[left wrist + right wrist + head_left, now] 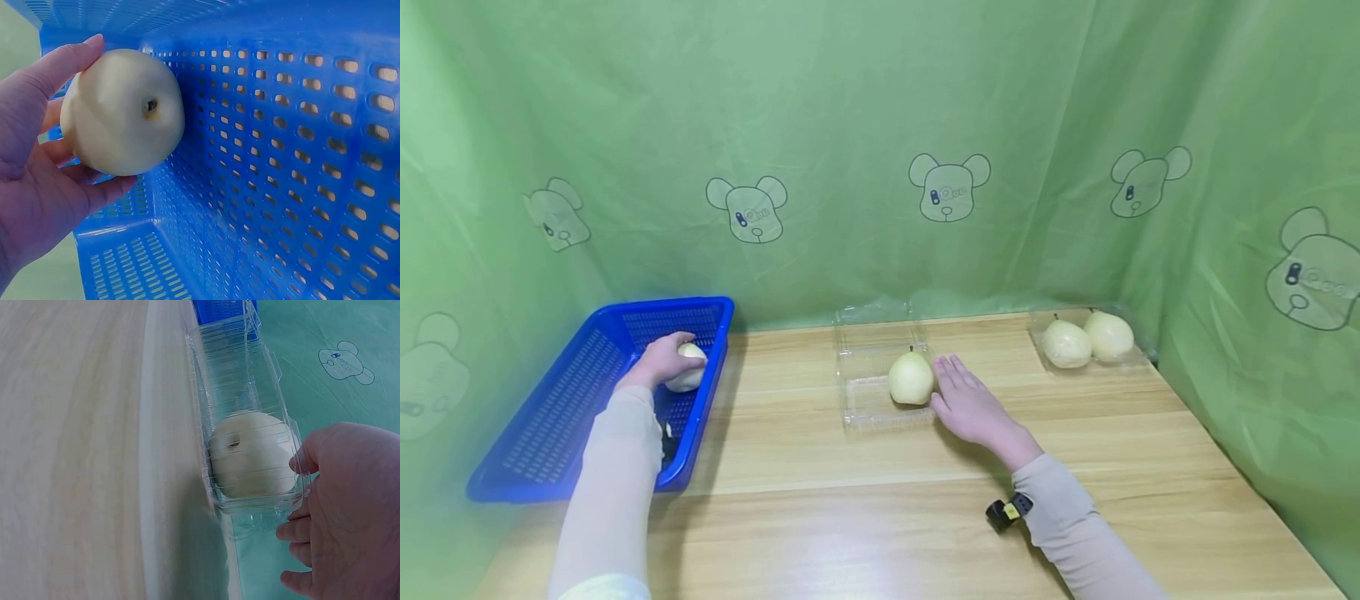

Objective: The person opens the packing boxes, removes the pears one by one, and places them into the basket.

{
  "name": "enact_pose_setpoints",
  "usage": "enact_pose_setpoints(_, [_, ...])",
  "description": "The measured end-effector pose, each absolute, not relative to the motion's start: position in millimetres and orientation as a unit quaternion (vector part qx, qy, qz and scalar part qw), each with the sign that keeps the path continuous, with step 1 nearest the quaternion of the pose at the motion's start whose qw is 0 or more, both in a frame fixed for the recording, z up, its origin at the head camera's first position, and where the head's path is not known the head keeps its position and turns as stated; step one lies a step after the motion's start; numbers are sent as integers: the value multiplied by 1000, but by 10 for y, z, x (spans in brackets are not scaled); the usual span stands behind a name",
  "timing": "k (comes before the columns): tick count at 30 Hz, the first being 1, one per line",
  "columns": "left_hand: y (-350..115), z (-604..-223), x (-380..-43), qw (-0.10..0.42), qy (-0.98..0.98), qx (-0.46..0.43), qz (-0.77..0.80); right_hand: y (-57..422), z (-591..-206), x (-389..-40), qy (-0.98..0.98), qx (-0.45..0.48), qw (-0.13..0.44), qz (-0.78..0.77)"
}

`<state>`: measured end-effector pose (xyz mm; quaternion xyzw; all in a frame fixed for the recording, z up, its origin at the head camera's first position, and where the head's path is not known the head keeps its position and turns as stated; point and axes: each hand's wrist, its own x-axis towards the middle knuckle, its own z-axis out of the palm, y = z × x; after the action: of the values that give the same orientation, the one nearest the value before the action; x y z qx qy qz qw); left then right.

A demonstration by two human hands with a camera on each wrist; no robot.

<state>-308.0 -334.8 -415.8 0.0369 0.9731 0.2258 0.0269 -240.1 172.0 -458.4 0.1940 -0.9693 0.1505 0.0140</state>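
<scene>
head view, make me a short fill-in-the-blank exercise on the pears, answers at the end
1. The left hand grips a pear inside the ____ basket.
2. The container nearest the right hand holds exactly ____ pear.
3. The container farthest right holds exactly ____ pears.

Missing words: blue; one; two.

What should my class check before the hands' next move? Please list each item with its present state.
1. Left hand gripping the held pear: ok.
2. Held pear lifted out of the blue basket: not ok, it is inside.
3. Space beside the boxed pear in the clear box: ok, on its left.
4. Right hand at that box's right side: ok.
5. Right hand pressing firmly: cannot tell.
6. Far-right pears apart from both hands: ok.
</scene>
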Motion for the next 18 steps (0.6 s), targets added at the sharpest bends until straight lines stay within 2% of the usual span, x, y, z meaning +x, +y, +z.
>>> enact_pose_setpoints(5, [-3407,-4220,-3138,23,972,38,230,1719,-4585,-2401,-969,195,15,152])
enact_pose_setpoints(18, [-3303,-4039,-3008,15,972,31,234,1735,-4600,-2414,-969,198,18,148])
